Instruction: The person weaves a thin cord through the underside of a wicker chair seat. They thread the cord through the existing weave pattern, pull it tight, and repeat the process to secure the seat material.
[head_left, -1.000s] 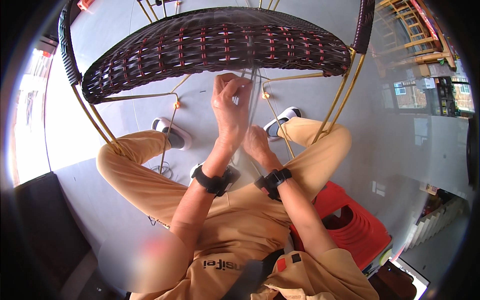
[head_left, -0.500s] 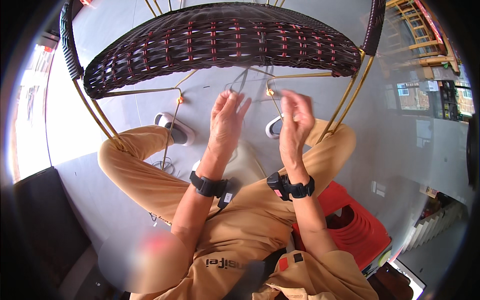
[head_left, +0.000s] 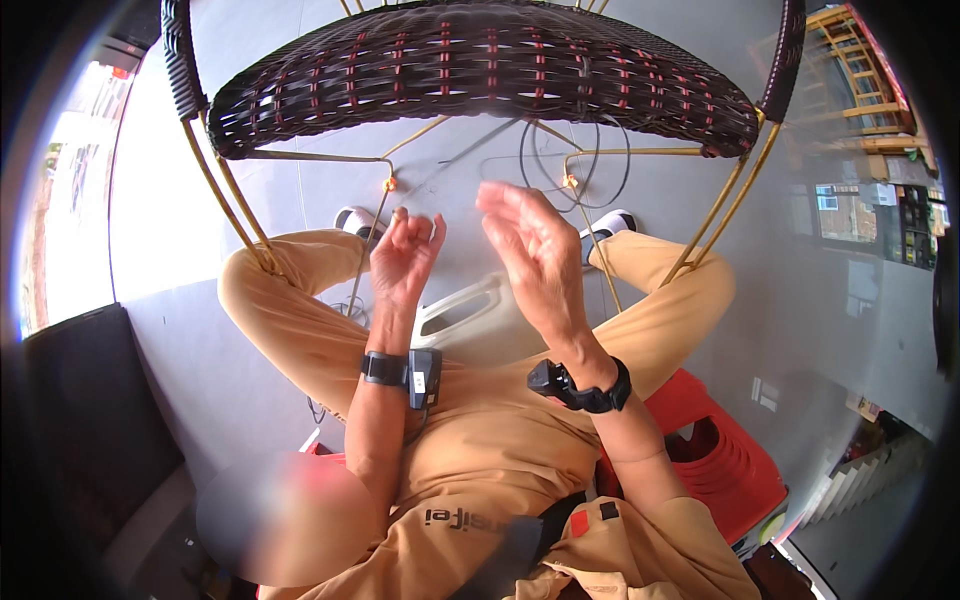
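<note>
A dark brown woven chair piece (head_left: 480, 65) with red strands sits on a gold metal frame (head_left: 236, 205) across the top, the frame resting against my knees. Below its lower edge, my left hand (head_left: 405, 245) has curled fingers; whether they pinch anything is hidden. My right hand (head_left: 535, 250) is raised beside it, fingers extended and empty, slightly blurred. A dark thin strand (head_left: 625, 165) hangs in loose loops under the weave, beyond my right hand. Orange bits (head_left: 389, 185) mark joints of the frame.
A pale plastic container (head_left: 455, 320) lies between my legs. A red stool (head_left: 735, 465) is behind my right arm. A dark panel (head_left: 90, 400) stands at left; wooden furniture (head_left: 855, 80) is at upper right. My shoes (head_left: 610, 225) rest beyond my hands.
My hands moved apart and down from the weave; my left hand went left, my right rose and its fingers straightened. The strand now hangs in wide loops. The chair appears farther right and higher.
</note>
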